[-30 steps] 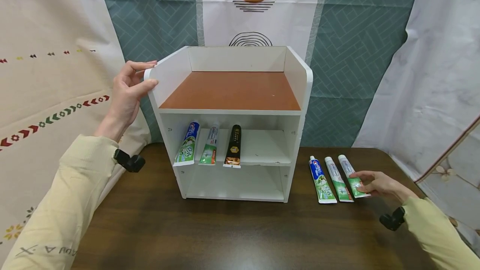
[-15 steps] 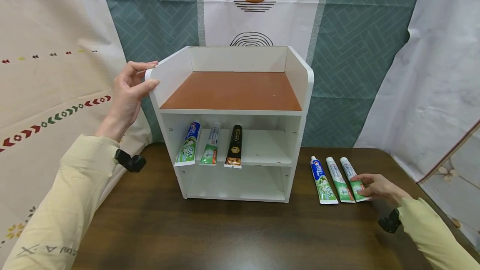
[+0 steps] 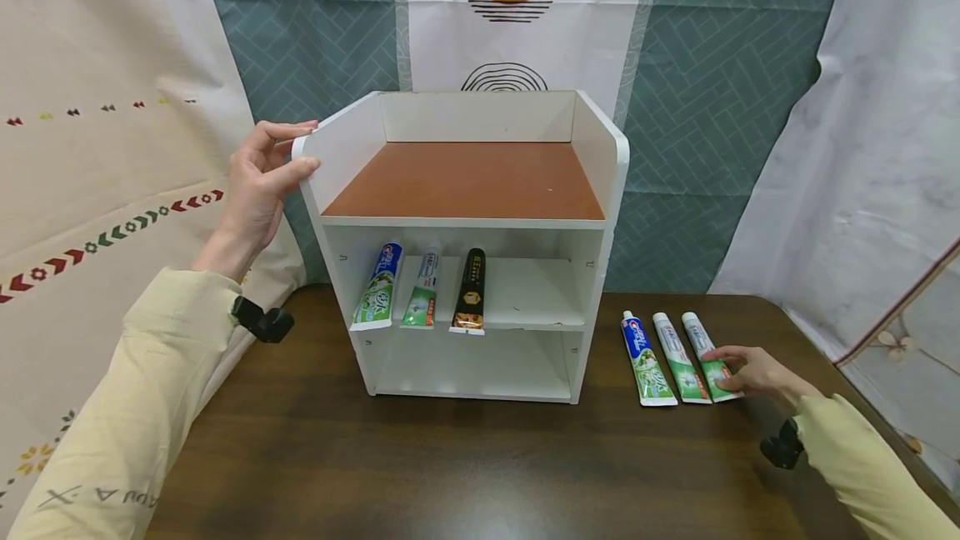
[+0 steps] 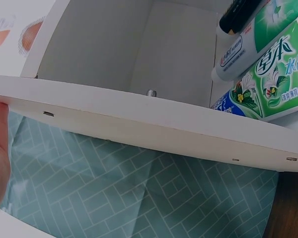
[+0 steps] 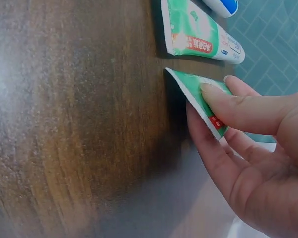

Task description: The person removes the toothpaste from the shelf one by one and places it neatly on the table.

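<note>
The right hand (image 3: 761, 375) pinched the rightmost tube (image 3: 697, 336), tilted at the bench (image 3: 450, 473), with fingers (image 5: 204, 138) tucked beneath; a light squeeze seemed best. The left hand (image 3: 255, 182) gripped the rack (image 3: 480, 182) by one side.

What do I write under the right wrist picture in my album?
A right hand pinches a green tube over a brown table, near a second tube.

Tabletop (image 3: 465, 461): wood grain, semi-gloss. Shelf unit (image 3: 528, 294): smooth white board, satin. Toothpaste tubes (image 3: 650, 367): smooth, shiny plastic. Teal backdrop (image 3: 720, 107): matt creased cloth. Left sleeve (image 3: 123, 407): matt fabric.
</note>
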A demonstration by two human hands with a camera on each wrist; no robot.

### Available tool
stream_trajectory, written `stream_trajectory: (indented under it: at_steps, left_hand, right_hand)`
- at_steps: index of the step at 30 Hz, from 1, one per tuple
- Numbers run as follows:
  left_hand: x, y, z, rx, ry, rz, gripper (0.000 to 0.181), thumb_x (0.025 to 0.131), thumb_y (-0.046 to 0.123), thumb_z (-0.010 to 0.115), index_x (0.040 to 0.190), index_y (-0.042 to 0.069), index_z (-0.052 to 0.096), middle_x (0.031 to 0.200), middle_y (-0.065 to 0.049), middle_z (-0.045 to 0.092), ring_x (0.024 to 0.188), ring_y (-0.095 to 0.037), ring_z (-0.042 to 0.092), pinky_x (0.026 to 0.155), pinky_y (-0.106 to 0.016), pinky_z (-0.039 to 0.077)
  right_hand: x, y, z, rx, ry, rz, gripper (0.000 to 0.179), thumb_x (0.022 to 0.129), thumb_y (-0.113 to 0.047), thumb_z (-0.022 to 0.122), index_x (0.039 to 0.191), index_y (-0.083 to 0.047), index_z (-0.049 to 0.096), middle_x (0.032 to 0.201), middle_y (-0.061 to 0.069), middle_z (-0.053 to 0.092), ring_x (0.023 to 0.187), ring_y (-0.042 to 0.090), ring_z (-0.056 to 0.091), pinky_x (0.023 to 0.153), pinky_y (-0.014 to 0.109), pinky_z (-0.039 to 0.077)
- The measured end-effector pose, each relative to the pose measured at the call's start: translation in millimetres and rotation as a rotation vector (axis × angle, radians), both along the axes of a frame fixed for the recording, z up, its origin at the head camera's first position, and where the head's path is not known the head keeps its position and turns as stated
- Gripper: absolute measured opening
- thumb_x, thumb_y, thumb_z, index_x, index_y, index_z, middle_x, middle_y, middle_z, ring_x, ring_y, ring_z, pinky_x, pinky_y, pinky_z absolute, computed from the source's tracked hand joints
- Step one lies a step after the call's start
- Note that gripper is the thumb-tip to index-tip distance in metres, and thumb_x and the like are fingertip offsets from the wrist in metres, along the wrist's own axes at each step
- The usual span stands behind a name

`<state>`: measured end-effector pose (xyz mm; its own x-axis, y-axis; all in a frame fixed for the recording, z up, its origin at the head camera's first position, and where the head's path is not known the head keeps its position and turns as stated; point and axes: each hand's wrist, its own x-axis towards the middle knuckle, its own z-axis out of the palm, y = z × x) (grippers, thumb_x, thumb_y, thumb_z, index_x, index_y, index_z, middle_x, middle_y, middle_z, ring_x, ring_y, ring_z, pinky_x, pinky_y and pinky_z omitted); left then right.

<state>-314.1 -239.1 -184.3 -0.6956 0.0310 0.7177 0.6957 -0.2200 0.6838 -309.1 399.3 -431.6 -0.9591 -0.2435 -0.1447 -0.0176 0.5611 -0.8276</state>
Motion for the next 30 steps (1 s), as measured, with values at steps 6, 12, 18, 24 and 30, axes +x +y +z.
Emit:
stream_trajectory:
  at_steps: [6,12,18,24,30]
  left_hand:
    - [-1.0,0.3,0.5,-0.001,-0.001,0.002,0.027,0.078,-0.011,0.061,0.104,-0.002,0.058,0.125,-0.020,0.047,0.108,-0.029,0.047,0.076,-0.028,0.048]
    - [-0.7,-1.1,0.5,0.004,0.004,0.001,0.027,0.078,-0.011,0.060,0.104,-0.002,0.058,0.125,-0.020,0.046,0.108,-0.029,0.047,0.076,-0.028,0.048]
    - [-0.5,-2.2,-0.4,0.004,0.006,0.008,0.026,0.078,-0.011,0.060,0.103,-0.002,0.059,0.124,-0.019,0.048,0.108,-0.029,0.047,0.076,-0.028,0.048]
    - [-0.5,-2.2,-1.5,-0.001,0.003,0.012,0.027,0.079,-0.010,0.061,0.104,-0.001,0.059,0.124,-0.018,0.048,0.108,-0.029,0.047,0.076,-0.027,0.048]
    - [0.0,-1.3,-1.3,-0.010,0.008,0.019,0.027,0.079,-0.010,0.061,0.103,0.000,0.059,0.124,-0.017,0.049,0.107,-0.028,0.048,0.076,-0.028,0.048]
  right_hand:
    - [-1.4,3,-3.0,0.020,0.052,0.039,0.047,0.075,0.002,0.069,0.114,0.017,0.047,0.099,0.024,0.056,0.067,0.017,0.050,0.054,0.030,0.044]
    - [-3.8,4,-3.4,0.010,0.066,0.061,0.048,0.075,0.001,0.070,0.114,0.018,0.048,0.101,0.025,0.056,0.072,0.018,0.051,0.057,0.030,0.045]
    - [-5.2,2,-2.5,0.023,0.114,0.099,0.046,0.074,0.001,0.071,0.112,0.018,0.049,0.093,0.021,0.059,0.069,0.014,0.051,0.055,0.028,0.045]
    - [-5.1,4,-6.3,0.044,0.201,0.150,0.039,0.073,0.004,0.070,0.108,0.014,0.055,0.093,0.023,0.058,0.071,0.013,0.051,0.057,0.026,0.045]
    - [-2.9,9,-11.8,0.009,0.227,0.153,0.038,0.076,0.002,0.068,0.110,0.013,0.055,0.098,0.025,0.056,0.073,0.014,0.053,0.056,0.030,0.048]
